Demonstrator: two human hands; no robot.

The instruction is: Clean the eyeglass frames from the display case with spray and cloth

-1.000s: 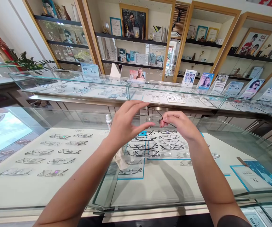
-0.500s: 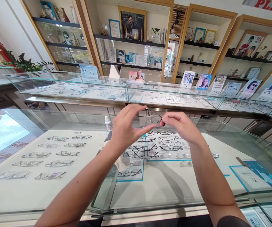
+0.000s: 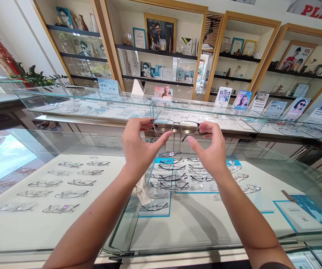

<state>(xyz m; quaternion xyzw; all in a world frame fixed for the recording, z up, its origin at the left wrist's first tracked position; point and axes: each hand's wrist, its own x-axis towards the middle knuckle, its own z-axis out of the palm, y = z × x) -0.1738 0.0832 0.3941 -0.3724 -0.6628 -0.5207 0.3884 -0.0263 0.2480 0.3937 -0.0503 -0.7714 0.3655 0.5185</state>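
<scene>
A pair of eyeglasses (image 3: pixel 177 123) with a dark upper rim and clear lenses is held up above the glass counter, its front spread wide between both hands. My left hand (image 3: pixel 138 145) grips it at the left end, fingers at the hinge and thumb reaching under the left lens. At the other end my right hand (image 3: pixel 212 149) has its fingers against the right hinge, the thumb lower by a dark temple arm tip. My fingers hide most of the temples. Beneath my hands, rows of dark-framed glasses (image 3: pixel 174 185) lie inside the display case.
The glass display case (image 3: pixel 161 244) spans the foreground, with more glasses (image 3: pixel 71 194) on its left side. A crumpled pale cloth (image 3: pixel 143 192) is near my left forearm. Brochures (image 3: pixel 300 215) lie at right. Behind stand another glass counter (image 3: pixel 93 98) with sign cards and wooden-framed shelves (image 3: pixel 156 51).
The eyeglasses have turned from edge-on to facing broadside, spread between my hands. My right hand has shifted slightly up and opened its thumb away; my left hand moved a little left.
</scene>
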